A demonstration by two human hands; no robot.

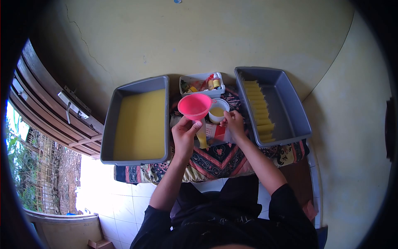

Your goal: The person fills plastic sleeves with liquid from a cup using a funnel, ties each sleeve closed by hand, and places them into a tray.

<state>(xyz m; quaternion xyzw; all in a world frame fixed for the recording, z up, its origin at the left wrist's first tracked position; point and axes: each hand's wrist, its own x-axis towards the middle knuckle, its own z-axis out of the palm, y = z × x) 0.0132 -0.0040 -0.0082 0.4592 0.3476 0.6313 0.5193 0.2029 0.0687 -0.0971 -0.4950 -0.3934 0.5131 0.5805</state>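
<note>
My left hand (184,135) is closed around the neck of a pink funnel (195,104), which is held upright with its wide mouth up. Below the funnel hangs a narrow clear plastic sleeve (201,137) with yellow stuff in its lower part. Just right of the funnel stands a white tub (219,108) with yellowish liquid inside. My right hand (235,124) is at the tub's right side, its fingers pinched together; what they hold, if anything, is too small to make out. A red and white packet (216,131) lies beneath, between my hands.
On the left sits a grey tray (166,120) with a flat yellow expanse inside. Another grey tray (286,110) at the right holds a row of slim yellow packs (258,110). Behind, a white basket (202,94) contains small bottles. A patterned cloth (219,153) covers the table.
</note>
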